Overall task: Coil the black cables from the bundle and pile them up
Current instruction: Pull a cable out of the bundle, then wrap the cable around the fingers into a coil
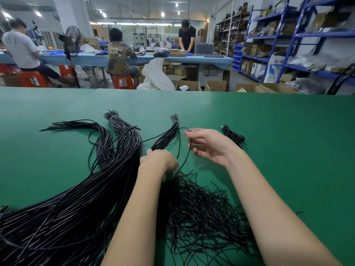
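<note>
A thick bundle of long black cables point(80, 192) fans across the left of the green table point(278, 150). One smaller tied bunch point(169, 135) runs up to the middle. My left hand point(159, 160) is curled, gripping cable ends at the base of that bunch. My right hand point(207, 144) pinches a single black cable point(185, 158), which loops up past its fingers and drops toward my left hand. A small coiled cable point(233, 136) lies to the right, beyond my right hand.
A heap of short thin black ties point(201, 214) lies between my forearms. Beyond the table's far edge sit cardboard boxes point(215, 85) and a white bag point(155, 75). People work at a blue table point(92, 58). Blue shelves point(299, 45) stand right.
</note>
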